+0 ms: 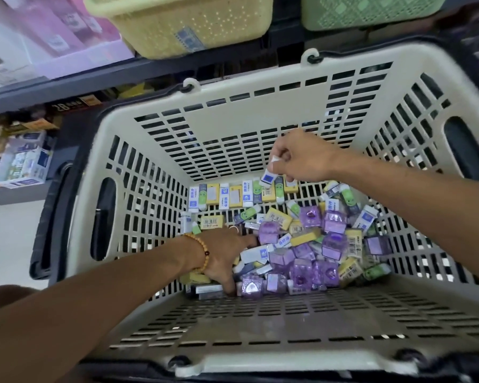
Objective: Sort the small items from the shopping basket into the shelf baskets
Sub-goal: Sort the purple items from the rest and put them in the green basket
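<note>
Erasers [288,239] lay heaped on the shopping basket [260,106] floor; our right hand [302,158] pinched a white-and-blue eraser [268,176] by its end above the pile, our left hand [224,258] pressed spread fingers into it. We judged that thin pinch could slip and the left could scatter pieces. Yellow basket [177,26] and green basket [371,12] sat on the dark shelf [94,78] beyond.

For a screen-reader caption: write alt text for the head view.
A person's right hand lifts a small white-and-blue eraser from a beige shopping basket, while the left hand reaches into its pile of erasers and purple boxes. A yellow shelf basket and a green shelf basket sit above.
</note>
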`<state>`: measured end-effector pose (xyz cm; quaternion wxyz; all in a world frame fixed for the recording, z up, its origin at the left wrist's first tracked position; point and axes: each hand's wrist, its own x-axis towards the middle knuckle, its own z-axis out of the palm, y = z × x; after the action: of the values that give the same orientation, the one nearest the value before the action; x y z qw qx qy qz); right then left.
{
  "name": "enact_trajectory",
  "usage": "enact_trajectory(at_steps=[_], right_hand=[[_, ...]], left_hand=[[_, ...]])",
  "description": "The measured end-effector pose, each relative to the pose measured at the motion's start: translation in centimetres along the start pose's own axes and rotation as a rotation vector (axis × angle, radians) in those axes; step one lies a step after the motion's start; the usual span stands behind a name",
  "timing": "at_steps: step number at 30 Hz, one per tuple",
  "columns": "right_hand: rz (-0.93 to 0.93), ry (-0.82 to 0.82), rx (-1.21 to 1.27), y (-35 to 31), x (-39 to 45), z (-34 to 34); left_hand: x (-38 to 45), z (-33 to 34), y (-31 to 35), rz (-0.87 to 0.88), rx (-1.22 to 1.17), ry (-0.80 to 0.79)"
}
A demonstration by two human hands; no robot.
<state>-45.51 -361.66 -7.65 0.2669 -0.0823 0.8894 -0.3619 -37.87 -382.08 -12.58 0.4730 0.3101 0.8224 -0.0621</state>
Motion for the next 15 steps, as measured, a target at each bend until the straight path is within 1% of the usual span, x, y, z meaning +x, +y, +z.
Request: enact_trajectory(at_steps=[4, 11, 15], right_hand=[[-0.016, -0.002, -0.036, 0.01, 0.25, 0.1], [-0.043, 0.007, -0.072, 0.36, 0.52, 0.16], [-0.052, 0.012, -0.088, 0.61, 0.66, 0.2]], left_hand=[[-0.58, 0.55, -0.3, 0.032, 0.048, 0.039], [-0.62, 0.57, -0.68, 0.01, -0.051, 0.012], [-0.82, 0.84, -0.56, 0.013, -0.009, -0.025]])
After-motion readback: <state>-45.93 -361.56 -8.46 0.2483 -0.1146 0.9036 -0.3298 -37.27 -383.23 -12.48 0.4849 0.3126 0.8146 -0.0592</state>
